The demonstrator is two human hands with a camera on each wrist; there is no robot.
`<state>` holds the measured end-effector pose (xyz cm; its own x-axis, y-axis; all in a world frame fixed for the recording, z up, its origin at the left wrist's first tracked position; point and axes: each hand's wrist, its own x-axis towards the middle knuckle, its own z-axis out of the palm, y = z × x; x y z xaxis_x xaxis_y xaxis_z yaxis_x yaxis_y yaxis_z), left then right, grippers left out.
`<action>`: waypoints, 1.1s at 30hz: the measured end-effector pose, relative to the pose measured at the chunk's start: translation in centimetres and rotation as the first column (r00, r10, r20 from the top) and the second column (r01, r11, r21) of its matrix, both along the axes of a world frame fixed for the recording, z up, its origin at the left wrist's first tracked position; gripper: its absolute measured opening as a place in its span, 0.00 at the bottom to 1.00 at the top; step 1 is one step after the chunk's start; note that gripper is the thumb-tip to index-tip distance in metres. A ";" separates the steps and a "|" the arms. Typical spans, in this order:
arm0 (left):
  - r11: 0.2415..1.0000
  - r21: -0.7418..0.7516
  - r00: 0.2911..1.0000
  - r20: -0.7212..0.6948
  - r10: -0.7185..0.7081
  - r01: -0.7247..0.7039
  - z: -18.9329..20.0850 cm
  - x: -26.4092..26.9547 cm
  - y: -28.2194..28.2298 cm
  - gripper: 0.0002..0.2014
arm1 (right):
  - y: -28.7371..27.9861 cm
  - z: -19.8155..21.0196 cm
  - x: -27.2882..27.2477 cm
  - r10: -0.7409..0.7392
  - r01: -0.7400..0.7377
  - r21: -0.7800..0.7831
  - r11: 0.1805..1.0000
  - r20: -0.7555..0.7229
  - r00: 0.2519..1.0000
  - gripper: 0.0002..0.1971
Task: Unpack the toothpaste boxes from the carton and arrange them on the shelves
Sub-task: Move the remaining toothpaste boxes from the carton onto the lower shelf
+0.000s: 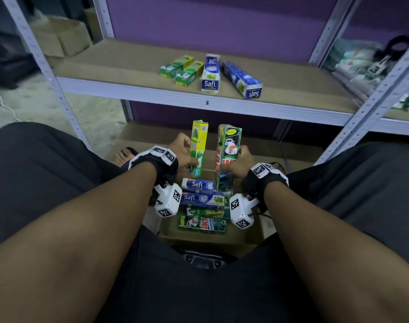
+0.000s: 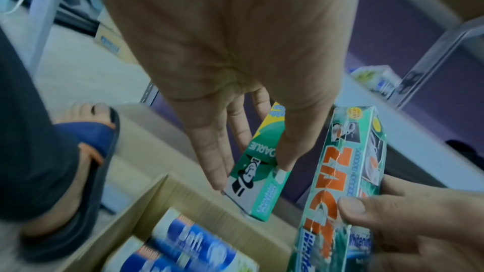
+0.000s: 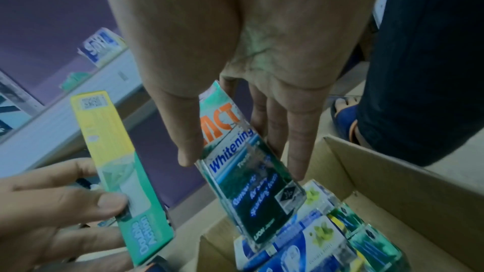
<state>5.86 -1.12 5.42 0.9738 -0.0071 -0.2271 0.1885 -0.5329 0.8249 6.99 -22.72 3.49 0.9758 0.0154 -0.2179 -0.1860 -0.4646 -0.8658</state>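
You had your left hand (image 1: pixel 183 152) pinched on a yellow-green Darlie box (image 1: pixel 198 149), thumb on one face and fingers behind, and your right hand (image 1: pixel 236 164) clamped the same way on a dark green Zact box (image 1: pixel 227 158). Both stood upright above the carton (image 1: pixel 243 238), probably so that each could go straight up to the shelf (image 1: pixel 133 64) end first. Taking one box per hand looked like a way to halve the trips.

On the shelf lay four boxes: two small green ones (image 1: pixel 181 69) side by side and two blue Safi boxes (image 1: pixel 229 75), the right one skewed. In the carton I counted at least four more (two Safi and two green ones below them; any underneath were hidden).
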 end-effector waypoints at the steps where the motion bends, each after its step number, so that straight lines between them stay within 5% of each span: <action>1: 1.000 0.003 1.000 0.027 0.005 -0.005 1.1 0.2 0.1 0.28 | 0.1 1.0 0.2 0.002 -0.003 0.008 1.000 0.015 1.000 0.34; 11: 0.993 0.074 0.964 0.259 0.065 -0.087 11.1 4.3 1.8 0.27 | 1.5 11.8 4.0 0.047 -0.036 -0.069 0.997 0.158 0.986 0.40; 16: 0.963 0.174 0.924 0.358 0.134 -0.207 14.8 8.0 3.5 0.27 | 2.9 17.2 7.2 0.096 -0.080 -0.085 0.993 0.202 0.975 0.16; 19: 0.903 0.346 0.908 0.407 0.098 -0.253 16.5 10.6 4.9 0.22 | 4.1 19.2 9.4 0.062 -0.050 -0.074 0.996 0.179 0.982 0.16; 25: 0.871 0.394 0.913 0.385 0.135 -0.294 17.4 15.3 7.4 0.30 | 7.7 21.1 14.8 0.101 -0.092 -0.083 0.992 0.108 0.989 0.25; 33: 0.878 0.424 0.910 0.413 0.030 -0.221 15.8 19.1 9.3 0.19 | 11.9 21.3 19.0 0.176 -0.155 -0.232 0.960 0.073 0.982 0.29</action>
